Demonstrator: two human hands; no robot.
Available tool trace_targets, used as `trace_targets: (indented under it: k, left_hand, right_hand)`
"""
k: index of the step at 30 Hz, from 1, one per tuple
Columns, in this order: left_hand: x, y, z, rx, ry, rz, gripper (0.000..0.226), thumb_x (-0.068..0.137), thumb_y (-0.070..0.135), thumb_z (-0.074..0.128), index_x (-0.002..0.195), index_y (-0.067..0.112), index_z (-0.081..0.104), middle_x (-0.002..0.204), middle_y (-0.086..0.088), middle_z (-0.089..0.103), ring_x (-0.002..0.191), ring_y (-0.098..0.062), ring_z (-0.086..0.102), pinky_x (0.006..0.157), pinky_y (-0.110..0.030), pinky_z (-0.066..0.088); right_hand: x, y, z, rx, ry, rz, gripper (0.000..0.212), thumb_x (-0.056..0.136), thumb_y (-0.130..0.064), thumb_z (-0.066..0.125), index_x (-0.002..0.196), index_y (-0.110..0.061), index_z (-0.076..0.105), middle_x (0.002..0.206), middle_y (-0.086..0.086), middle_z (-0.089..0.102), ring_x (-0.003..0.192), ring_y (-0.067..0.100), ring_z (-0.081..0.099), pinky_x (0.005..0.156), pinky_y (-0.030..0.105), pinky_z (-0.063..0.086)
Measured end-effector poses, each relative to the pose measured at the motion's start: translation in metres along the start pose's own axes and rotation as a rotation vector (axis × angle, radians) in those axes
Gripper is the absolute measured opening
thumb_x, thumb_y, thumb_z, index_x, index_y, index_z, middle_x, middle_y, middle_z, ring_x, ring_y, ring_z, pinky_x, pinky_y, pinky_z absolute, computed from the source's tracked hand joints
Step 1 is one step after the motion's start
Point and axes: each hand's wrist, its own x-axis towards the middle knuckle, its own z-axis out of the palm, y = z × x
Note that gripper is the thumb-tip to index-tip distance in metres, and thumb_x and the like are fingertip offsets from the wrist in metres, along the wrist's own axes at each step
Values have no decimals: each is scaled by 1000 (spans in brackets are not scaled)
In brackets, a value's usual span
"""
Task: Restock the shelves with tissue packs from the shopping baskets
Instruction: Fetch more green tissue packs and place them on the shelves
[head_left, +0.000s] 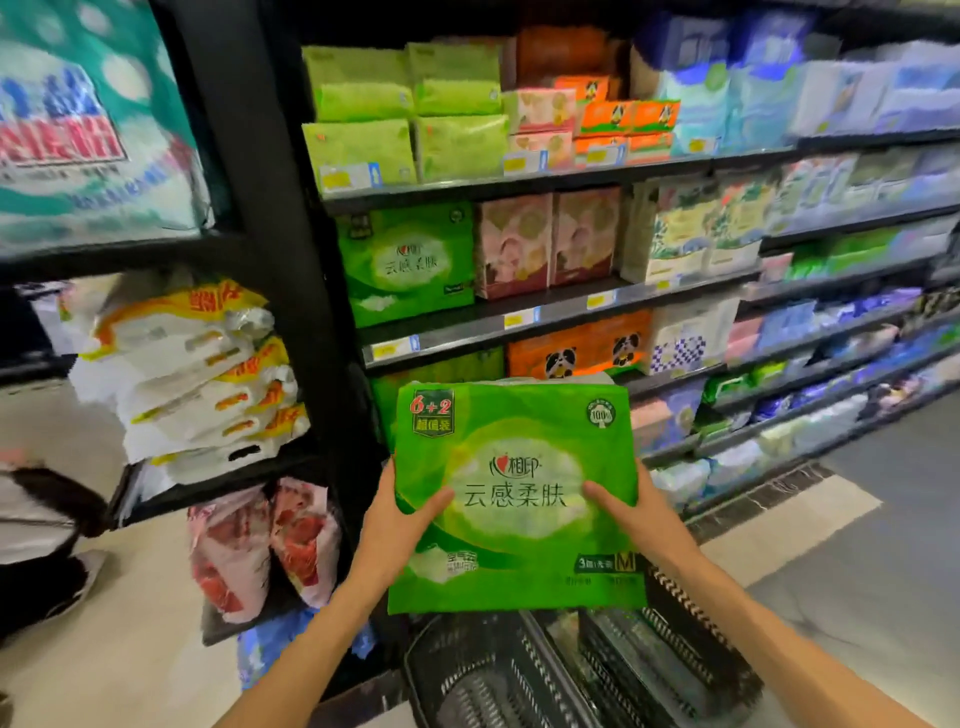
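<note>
A big green tissue pack (514, 499) is held up in front of the shelves (545, 306), above the black shopping baskets (498, 675) on the floor. The pack is held upright, with its printed front turned to the camera. It is gripped on both sides. The left hand (400, 525) is curled round the left edge, with the thumb pressed on the front. The right hand (634, 514) is curled round the right edge, and its thumb is laid on the front too. The other fingers are hidden behind the pack.

A second black basket (670, 654) is seen just beside the first one, under the right arm. Something pale is seen inside it, but what it is cannot be told.

On the middle shelf, another green pack (410, 265) of the same kind is stood at the left end. Pink boxes (548, 241) are stood just beside it. On the top shelf, light green packs (405, 109) are stacked. Orange packs with pandas (582, 348) are seen on the shelf behind the held pack.

On the left rack, white and yellow bags (197, 374) are piled up. Below them, pink and red bags (265, 545) are stood near the floor. Blue and white packs (789, 98) are lined up along the shelves far to the right, but they are blurred.
</note>
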Motion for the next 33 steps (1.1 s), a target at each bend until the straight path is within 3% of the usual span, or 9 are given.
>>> trace_targets:
  k: [5, 8, 11, 13, 16, 19, 25, 30, 33]
  left_hand:
    - [55, 18, -12, 47, 126, 57, 104, 69, 67, 82, 155, 35, 32, 129, 23, 62, 114, 1, 63, 102, -39, 53]
    - [85, 33, -20, 60, 184, 103, 98, 74, 54, 83, 155, 34, 32, 130, 20, 62, 116, -2, 63, 100, -35, 53]
    - [120, 49, -33, 91, 218, 140, 97, 75, 52, 84, 154, 34, 32, 132, 20, 60, 117, 1, 61, 100, -33, 52]
    - [140, 60, -40, 102, 239, 179, 96, 76, 52, 84, 155, 35, 31, 134, 22, 58, 120, 2, 59, 102, -33, 51]
    - [170, 81, -47, 112, 279, 215, 99, 76, 50, 83, 157, 33, 28, 136, 21, 54, 123, 1, 56, 104, -31, 48]
    - [199, 95, -57, 148, 353, 234, 104, 71, 58, 82, 157, 36, 27, 142, 14, 55, 128, -8, 55, 108, -40, 48]
    - [246, 110, -60, 172, 518, 281, 98, 76, 42, 86, 155, 32, 28, 135, 16, 57, 125, -7, 56, 107, -40, 48]
    - [285, 110, -50, 228, 617, 303, 99, 75, 49, 86, 152, 33, 27, 142, 4, 52, 132, -14, 51, 112, -45, 44]
    - [311, 109, -43, 261, 677, 281, 103, 73, 42, 89, 153, 25, 26, 138, 0, 46, 133, -16, 45, 115, -43, 40]
  right_hand:
    - [87, -18, 8, 7, -69, -86, 70, 79, -49, 77, 140, -32, 47, 126, -8, 69, 104, 4, 70, 84, 25, 59]
    - [130, -36, 15, 22, -61, -137, 79, 79, -50, 79, 146, -31, 42, 126, -10, 69, 107, 6, 69, 88, 33, 60]
    - [171, -54, 18, 35, -75, -191, 74, 83, -50, 81, 146, -38, 43, 125, -14, 69, 109, 9, 70, 88, 38, 61]
    - [197, -67, 23, 52, -71, -243, 75, 82, -50, 81, 145, -37, 43, 126, -13, 68, 110, 9, 69, 86, 35, 61]
    - [237, -92, 31, 69, -75, -315, 79, 83, -48, 78, 150, -31, 41, 126, -17, 65, 107, -5, 66, 81, 20, 57]
    - [275, -113, 41, 84, -98, -391, 76, 87, -40, 78, 152, -25, 40, 126, -18, 65, 104, -11, 64, 76, 10, 53]
    - [344, -142, 52, 137, -142, -531, 79, 86, -37, 80, 151, -29, 37, 123, -32, 62, 112, -9, 62, 83, 10, 52]
    - [395, -151, 50, 123, -125, -619, 82, 86, -31, 82, 151, -24, 34, 126, -29, 58, 109, -18, 58, 85, 3, 45]
    - [424, -149, 52, 114, -114, -632, 84, 84, -22, 84, 149, -23, 30, 123, -29, 57, 107, -21, 57, 85, 0, 43]
